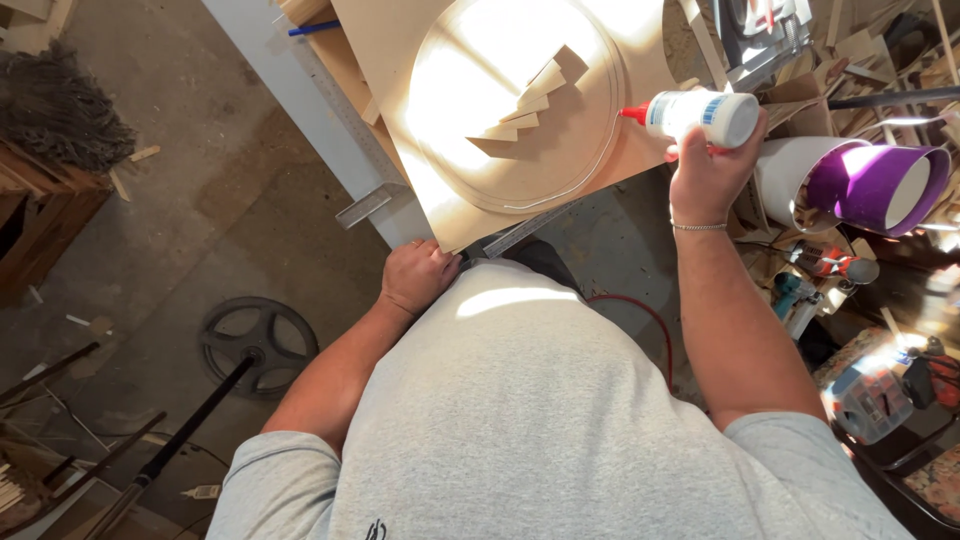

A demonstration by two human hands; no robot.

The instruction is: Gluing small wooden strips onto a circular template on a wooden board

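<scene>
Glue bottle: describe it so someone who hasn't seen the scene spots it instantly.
Start at the pale wooden board with a raised round disc on the workbench. At the board's right edge, the right hand holds the glue bottle sideways. It is white with a blue label and a red nozzle pointing left at the disc's rim, unlike the nearby purple-lined white tube.

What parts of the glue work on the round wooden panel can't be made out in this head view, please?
- Left hand: its fingertips are hidden at the wooden board's corner.
- Glue bottle: its far side is covered by the right hand.
- Round wooden panel: sun glare washes out its surface; the top is cut off by the frame edge.
- Glue bead: too thin to follow all round.
</scene>
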